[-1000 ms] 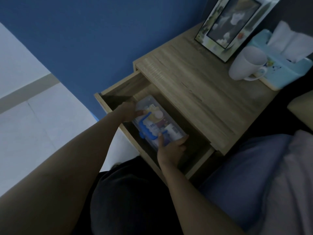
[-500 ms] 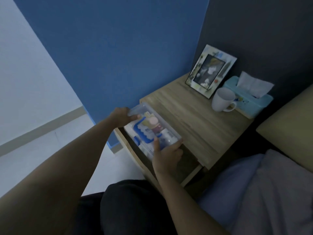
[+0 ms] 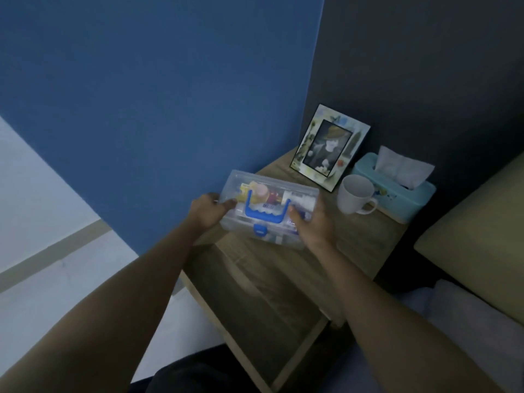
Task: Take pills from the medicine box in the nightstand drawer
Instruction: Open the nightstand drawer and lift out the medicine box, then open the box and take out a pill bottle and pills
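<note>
Dim bedside: medicine box (image 3: 269,207) hovers over nightstand top (image 3: 357,239), left hand (image 3: 208,212) and right hand (image 3: 313,222) fingers curled round its ends, drawer (image 3: 255,302) open; set flat, clear of mug (image 3: 355,198), then unlatch

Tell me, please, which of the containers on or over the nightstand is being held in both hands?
The clear plastic medicine box with the blue handle; the white mug and teal tissue box stand untouched.
</note>
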